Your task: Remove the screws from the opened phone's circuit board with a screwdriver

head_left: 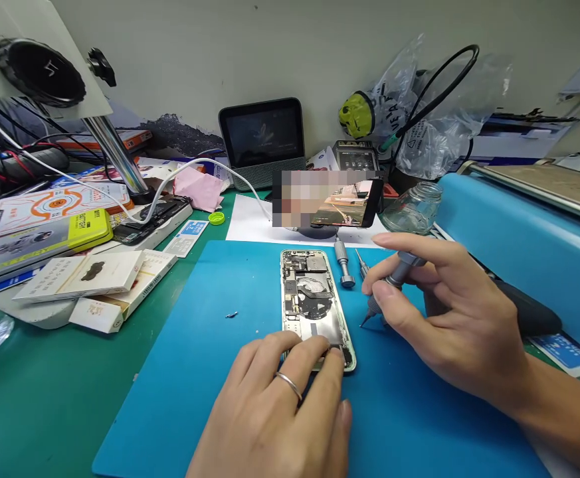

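With the left hand [274, 405] only pressing fingertips on the opened phone's [314, 302] near end and the right hand [439, 312] pinching a screwdriver [389, 282] just beside it, a slip could gouge the exposed board.

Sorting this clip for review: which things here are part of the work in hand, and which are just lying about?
In use: opened phone under left hand; screwdriver in right hand; blue mat.

Lying about: spare screwdriver, glass bottle, small speaker screen, white boxes, green cap, plastic bags.
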Demonstrator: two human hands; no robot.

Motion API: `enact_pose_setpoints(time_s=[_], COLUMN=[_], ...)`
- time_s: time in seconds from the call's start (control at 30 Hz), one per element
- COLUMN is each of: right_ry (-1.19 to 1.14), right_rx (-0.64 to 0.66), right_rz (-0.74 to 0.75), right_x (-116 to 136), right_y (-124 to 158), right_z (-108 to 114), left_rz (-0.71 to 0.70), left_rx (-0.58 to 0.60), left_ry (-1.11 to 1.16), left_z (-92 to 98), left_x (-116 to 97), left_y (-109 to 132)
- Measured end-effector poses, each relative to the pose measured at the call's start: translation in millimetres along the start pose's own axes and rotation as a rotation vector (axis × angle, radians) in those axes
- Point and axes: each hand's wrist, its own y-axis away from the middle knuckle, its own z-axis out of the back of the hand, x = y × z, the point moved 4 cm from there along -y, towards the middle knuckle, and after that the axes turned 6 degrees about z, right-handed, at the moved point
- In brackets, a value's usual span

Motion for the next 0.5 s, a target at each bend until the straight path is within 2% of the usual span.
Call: enact_pose_setpoints(time_s=[0.17, 0.33, 0.5], right_ry=[-0.090, -0.233, -0.289], right_rx=[-0.056, -0.057, -0.069], right_rz=[-0.008, 0.006, 0.020], right_x=[12, 25, 29], right_y=[3, 9, 12], right_z=[2, -1, -3], left_rz=[0.074, 0.136, 0.039], left_rx=[-0.009, -0.023, 0.019], left_ry=[0.058, 0.114, 0.105], left_z=[5.7, -0.1, -0.5], left_x=[-2, -1, 2], left_y=[-3, -5, -8])
